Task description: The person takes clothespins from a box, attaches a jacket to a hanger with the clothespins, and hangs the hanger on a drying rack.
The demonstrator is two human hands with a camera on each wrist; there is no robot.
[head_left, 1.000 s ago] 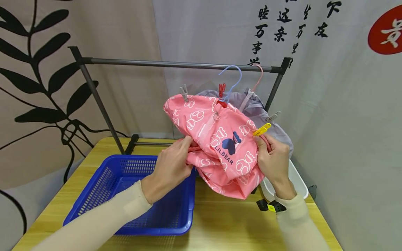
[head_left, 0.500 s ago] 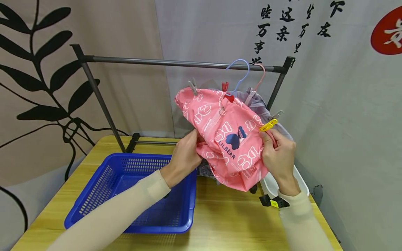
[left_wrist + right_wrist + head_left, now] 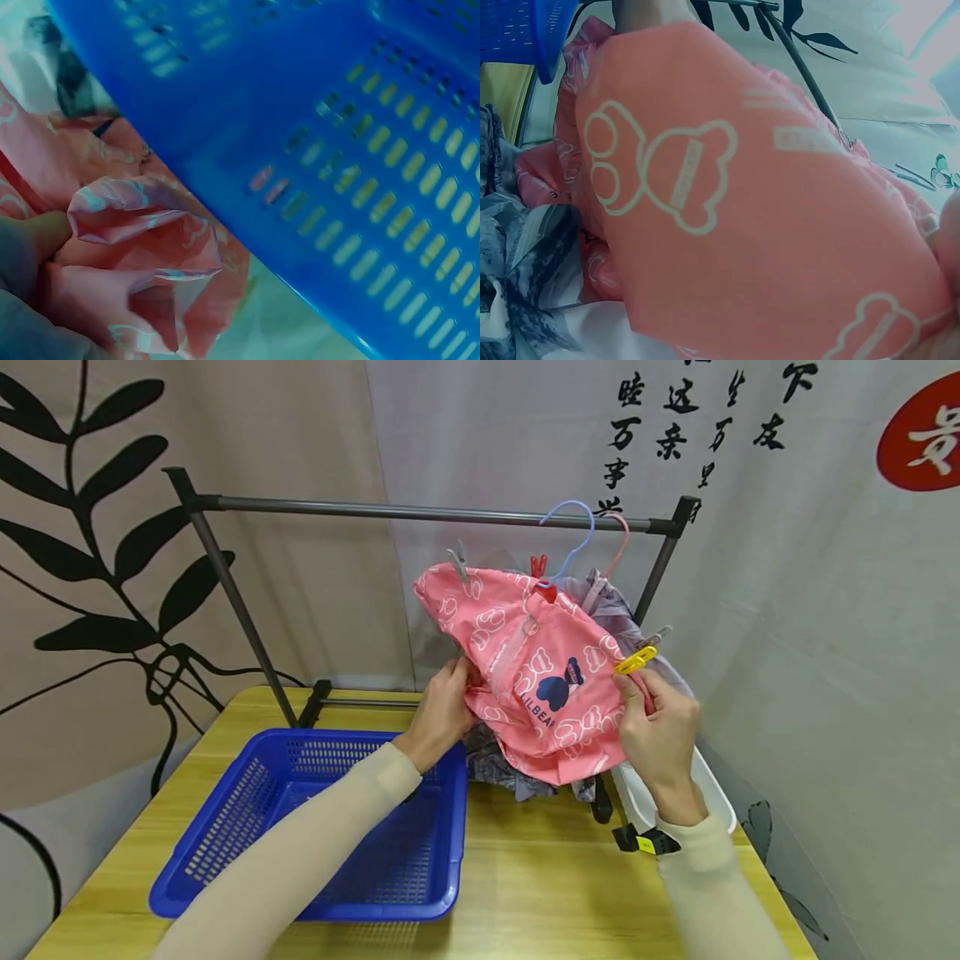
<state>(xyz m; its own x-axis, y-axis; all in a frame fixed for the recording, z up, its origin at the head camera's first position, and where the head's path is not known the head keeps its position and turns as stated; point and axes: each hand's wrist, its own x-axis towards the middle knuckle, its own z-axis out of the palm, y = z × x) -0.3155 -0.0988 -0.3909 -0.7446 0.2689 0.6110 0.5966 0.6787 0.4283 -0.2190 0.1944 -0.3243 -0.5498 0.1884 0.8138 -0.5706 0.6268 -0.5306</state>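
Observation:
A pink jacket [image 3: 525, 693] with white bear outlines and "LILBEAR" lettering hangs bunched from a blue hanger [image 3: 579, 539]. The hanger's hook overlaps the rack bar; I cannot tell whether it rests there. My left hand [image 3: 442, 714] grips the jacket's left side, where the left wrist view shows a folded pink edge [image 3: 146, 225]. At the other side my right hand [image 3: 663, 735] pinches the fabric just below a yellow clothespin [image 3: 636, 660]. A grey clothespin [image 3: 457, 562] sits at the left shoulder, a red clothespin [image 3: 538, 566] near the neck.
A dark metal rack [image 3: 360, 510] stands across the table. Behind the jacket, a grey-purple garment [image 3: 611, 610] hangs on a pink hanger [image 3: 621, 543]. A blue basket [image 3: 450, 893] stands at left, a white basin [image 3: 712, 793] at right. Grey patterned cloth [image 3: 495, 768] shows below the jacket.
The left hand has moved right and up. The jacket has shifted the same way and its lower edge has risen, uncovering grey cloth behind. The right hand keeps its hold, slightly higher.

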